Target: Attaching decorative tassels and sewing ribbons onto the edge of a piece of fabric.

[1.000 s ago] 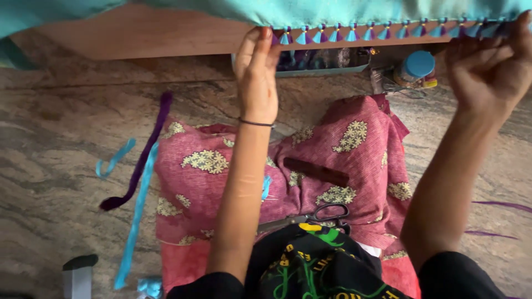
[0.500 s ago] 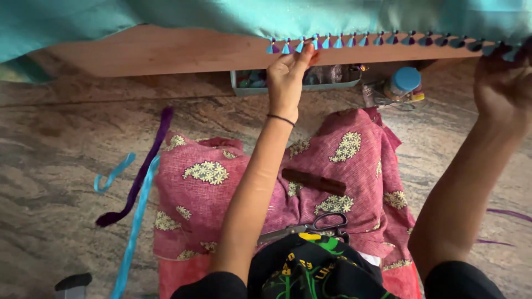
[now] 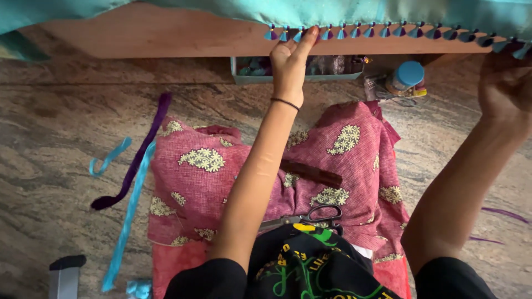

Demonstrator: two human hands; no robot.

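Observation:
A turquoise cloth (image 3: 343, 10) hangs across the top of the view, its lower edge lined with small blue and purple tassels (image 3: 382, 30). My left hand (image 3: 289, 58) reaches up to that edge, fingertips pinching the cloth at a tassel. My right hand (image 3: 507, 83) grips the same edge at the far right, fingers partly hidden behind the tassels. Below my arms a pink cloth with white flower motifs (image 3: 199, 166) lies spread on the floor.
Black-handled scissors (image 3: 310, 217) and a dark brown strip (image 3: 310, 173) lie on the pink cloth. Purple (image 3: 138, 155) and light blue ribbons (image 3: 128, 216) trail on the stone floor at left. A tray (image 3: 244, 78) and a blue-capped bottle (image 3: 403, 77) sit under the wooden board (image 3: 138, 36).
The view has shifted so that the tasselled edge sits higher. My left hand has slid right along the edge, and my right hand has moved out toward the right end.

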